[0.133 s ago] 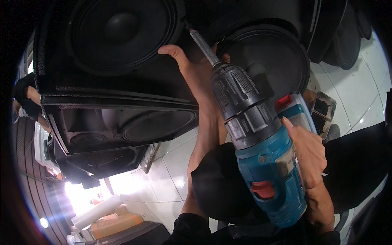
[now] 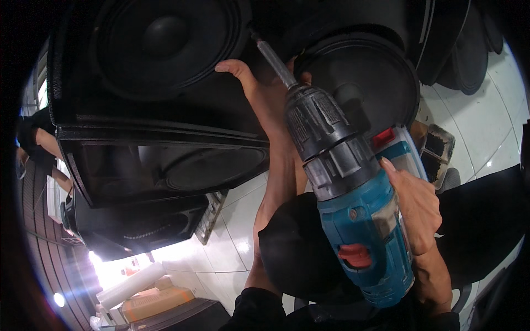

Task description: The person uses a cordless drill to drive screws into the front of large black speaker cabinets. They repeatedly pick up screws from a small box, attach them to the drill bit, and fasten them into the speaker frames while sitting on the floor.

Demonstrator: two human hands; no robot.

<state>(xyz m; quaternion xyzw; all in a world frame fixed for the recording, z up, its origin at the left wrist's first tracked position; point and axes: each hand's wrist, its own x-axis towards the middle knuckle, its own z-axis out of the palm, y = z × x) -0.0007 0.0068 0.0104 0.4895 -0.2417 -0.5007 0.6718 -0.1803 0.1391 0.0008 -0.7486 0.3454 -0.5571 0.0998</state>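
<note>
My right hand (image 2: 417, 212) is closed round the grip of a blue and black cordless drill (image 2: 359, 237), its thumb along the side. The drill points up and to the left, with a long metal bit holder (image 2: 277, 65) in its chuck. Behind that holder my left hand (image 2: 265, 91) has its thumb stretched out at the rim of a black loudspeaker cone (image 2: 165, 71) in a cabinet. Its other fingers are partly hidden by the drill; I see nothing held in them. A second round speaker (image 2: 359, 83) lies beyond the chuck.
Black speaker cabinets (image 2: 160, 171) stack up at the left. Another person's arm (image 2: 49, 143) reaches in there. A partitioned tray (image 2: 439, 149) sits on the white tiled floor (image 2: 475, 121) at right. A brown carton (image 2: 157, 300) and a white roll (image 2: 132, 284) lie lower left.
The lower cabinet at left has shifted slightly downward, and the other person's arm beside it has moved a little. My hands and the drill stay nearly still.
</note>
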